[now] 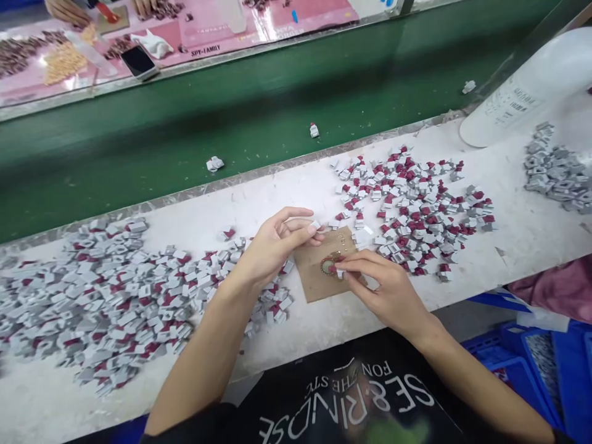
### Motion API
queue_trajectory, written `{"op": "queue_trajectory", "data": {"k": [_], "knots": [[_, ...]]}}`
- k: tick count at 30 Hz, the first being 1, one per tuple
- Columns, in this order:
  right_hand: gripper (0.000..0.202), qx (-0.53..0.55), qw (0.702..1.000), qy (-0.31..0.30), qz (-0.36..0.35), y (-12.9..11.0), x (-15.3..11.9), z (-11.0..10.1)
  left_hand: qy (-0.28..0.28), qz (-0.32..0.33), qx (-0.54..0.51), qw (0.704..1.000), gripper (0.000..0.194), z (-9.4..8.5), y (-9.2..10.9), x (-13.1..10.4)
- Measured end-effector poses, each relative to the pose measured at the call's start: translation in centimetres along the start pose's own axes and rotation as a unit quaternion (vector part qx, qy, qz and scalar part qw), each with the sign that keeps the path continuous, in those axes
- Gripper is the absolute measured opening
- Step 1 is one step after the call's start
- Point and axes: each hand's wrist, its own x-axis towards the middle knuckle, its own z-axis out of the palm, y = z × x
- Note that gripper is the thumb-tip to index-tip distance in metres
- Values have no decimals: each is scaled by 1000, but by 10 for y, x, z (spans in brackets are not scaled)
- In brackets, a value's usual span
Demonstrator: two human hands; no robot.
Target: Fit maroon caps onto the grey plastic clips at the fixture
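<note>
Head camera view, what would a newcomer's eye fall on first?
Likely the large heap of grey-and-maroon pieces across the left of the white table, with a smaller heap right of centre. Next, the right hand, pinching one piece at a small brown board between them. The large white bottle at upper right also stands out.

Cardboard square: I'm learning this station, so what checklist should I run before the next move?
1. Cardboard square flat on the worktable: ok.
2. Right hand pinching a grey-and-maroon piece: ok.
3. That piece touching the round ornate-rimmed disc: cannot tell.
4. Left hand gripping a piece: cannot tell; something pale shows at the thumb.
5. White bottle apart from both hands: ok.
6. Green surface without loose pieces: not ok, three lie there.
</note>
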Motion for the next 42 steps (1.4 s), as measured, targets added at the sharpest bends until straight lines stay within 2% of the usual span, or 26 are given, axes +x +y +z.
{"op": "queue_trajectory", "data": {"k": [5, 12, 17, 22, 28, 34, 39, 42], "knots": [[31, -26, 999, 4, -21, -2, 1, 4, 13, -5, -1, 1000, 36, -2, -8, -14], [31, -20, 1000, 5, 4, -2, 1, 2, 65, 69, 92, 991, 26, -1, -11, -24], [21, 87, 991, 71, 70, -6, 5, -3, 39, 61, 49, 996, 26, 10, -10, -29], [13, 234, 950, 159, 134, -6, 20, -9, -4, 76, 10, 997, 21, 33, -6, -29], [26, 291, 933, 146, 151, 0, 29, -13, -29, 78, 5, 997, 23, 48, -6, -26], [25, 252, 950, 126, 134, 6, 27, -14, -30, 72, 0, 997, 23, 49, -7, -23], [18, 278, 939, 153, 130, -1, 29, -9, -32, 77, -2, 997, 21, 48, -8, -21], [18, 261, 946, 140, 131, -7, 29, -11, -31, 79, 17, 996, 21, 48, -8, -20]]}}
